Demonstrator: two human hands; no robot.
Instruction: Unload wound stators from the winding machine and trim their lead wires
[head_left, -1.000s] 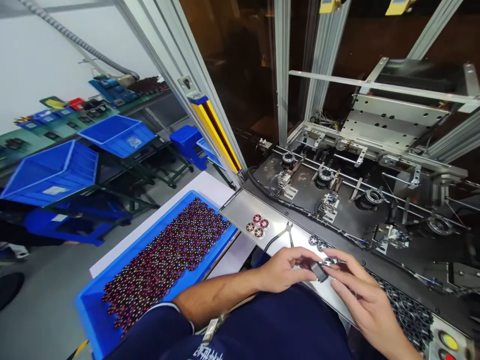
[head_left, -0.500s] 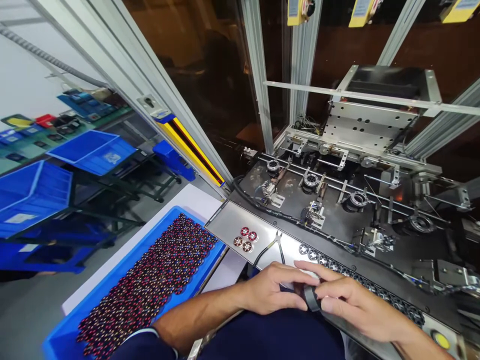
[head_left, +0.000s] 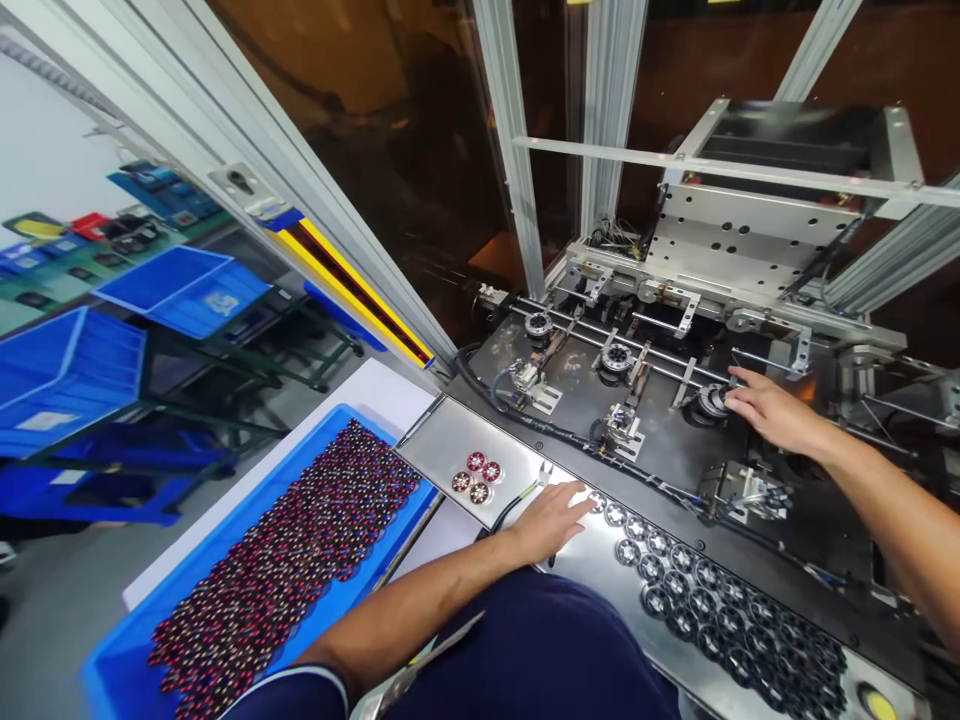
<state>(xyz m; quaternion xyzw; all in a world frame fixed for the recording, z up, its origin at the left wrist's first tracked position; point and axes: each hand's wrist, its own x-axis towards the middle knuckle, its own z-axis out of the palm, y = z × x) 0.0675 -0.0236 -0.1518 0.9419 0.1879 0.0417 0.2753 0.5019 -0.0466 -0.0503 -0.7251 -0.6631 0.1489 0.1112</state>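
My right hand [head_left: 772, 413] reaches into the machine and its fingertips rest on a round black part seated in a fixture [head_left: 711, 400] on the rails; whether it still grips the part is hidden. My left hand [head_left: 553, 519] lies flat and open on the steel shelf [head_left: 442, 440], next to small pliers [head_left: 534, 481] and the first of several round black-and-silver parts [head_left: 675, 590] lined up along the shelf. Three wound red coils [head_left: 472, 477] sit on the shelf to the left of that hand.
A blue tray [head_left: 135, 650] full of red wound coils stands at the lower left. Further fixtures [head_left: 616, 358] sit on the machine bed under a metal carriage [head_left: 750, 230]. Yellow light-curtain bar [head_left: 352, 290] edges the opening. Blue bins [head_left: 187, 290] stand on racks at left.
Both hands held a small round part together in front of me. Now they are apart: the right has reached forward to a fixture, the left has dropped flat on the shelf.
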